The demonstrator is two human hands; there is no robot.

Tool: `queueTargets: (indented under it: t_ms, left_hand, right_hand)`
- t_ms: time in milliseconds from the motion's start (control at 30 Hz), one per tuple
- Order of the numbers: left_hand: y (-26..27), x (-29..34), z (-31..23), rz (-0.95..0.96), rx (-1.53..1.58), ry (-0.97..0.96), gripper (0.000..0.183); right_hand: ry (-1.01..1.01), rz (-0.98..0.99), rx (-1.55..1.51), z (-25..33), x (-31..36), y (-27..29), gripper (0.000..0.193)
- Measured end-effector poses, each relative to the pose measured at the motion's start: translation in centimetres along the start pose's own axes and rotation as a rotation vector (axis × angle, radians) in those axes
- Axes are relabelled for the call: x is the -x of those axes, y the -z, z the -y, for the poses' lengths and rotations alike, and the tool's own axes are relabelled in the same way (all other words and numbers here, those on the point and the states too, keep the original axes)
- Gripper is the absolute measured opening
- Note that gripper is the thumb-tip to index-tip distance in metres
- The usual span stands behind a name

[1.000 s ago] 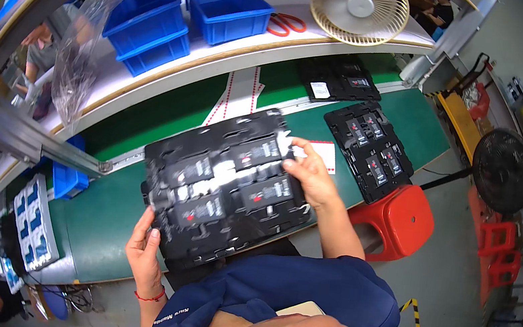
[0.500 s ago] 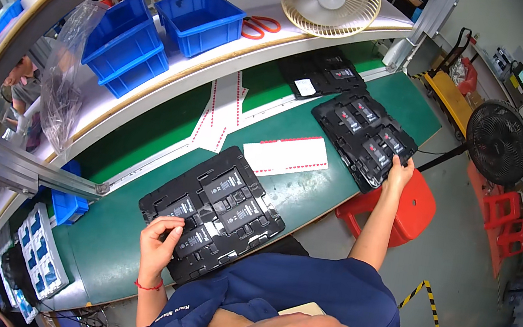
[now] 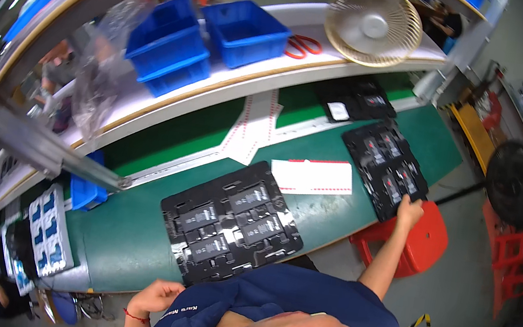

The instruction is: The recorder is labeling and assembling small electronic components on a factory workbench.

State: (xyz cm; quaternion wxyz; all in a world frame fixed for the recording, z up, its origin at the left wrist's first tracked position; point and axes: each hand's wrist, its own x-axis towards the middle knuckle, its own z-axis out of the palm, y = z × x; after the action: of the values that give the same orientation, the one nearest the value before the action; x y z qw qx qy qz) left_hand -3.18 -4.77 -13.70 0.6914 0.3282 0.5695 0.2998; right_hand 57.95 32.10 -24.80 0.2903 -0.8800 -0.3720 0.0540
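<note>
Our hands are well apart. The right hand is closed on the near corner of the right tray, though how firmly we cannot tell. The left hand is half curled beside our blue shirt, close to the lower corner of the left tray; we see nothing in it, and we cannot tell whether its fingertips touch anything.

Both black trays lie on the green tabletop, each with four flat dark packs in its pockets. The right one reaches the front edge, with the red stool just below. A one-handed pull at that corner could tip or twist it, we judge, and the packs might slide out toward the stool or the floor. If it rests on another tray, which we cannot make out, dragging it could catch the rims together.

The left tray sits close to our body, its front edge near the shirt, so leaning right with our arm stretched could nudge it and unseat a pack. Between the two trays lies a white sheet; a tray swept low across it could crease it or carry it along. Behind, a third tray sits close against the right one, so a backward push could bump it.
</note>
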Motion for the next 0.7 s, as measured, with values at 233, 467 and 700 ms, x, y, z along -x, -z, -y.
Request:
queueTargets:
  t_ms: [233, 467, 700]
  left_hand:
    - [-0.1, 2.2, 9.8, -0.023, -0.337, -0.211, 0.020]
    - [0.7, 3.4, 10.5, -0.088, -0.415, -0.295, 0.020]
    - [1.8, 3.7, 10.3, -0.028, -0.474, -0.344, 0.021]
  right_hand:
    - [0.659, 0.157, -0.261, 9.8, 8.3, 8.1, 0.030]
    - [1.333, 1.664, 0.203, 15.5, 19.4, 13.3, 0.013]
    - [1.258, 1.735, 0.355, 10.9, 25.0, 8.6, 0.030]
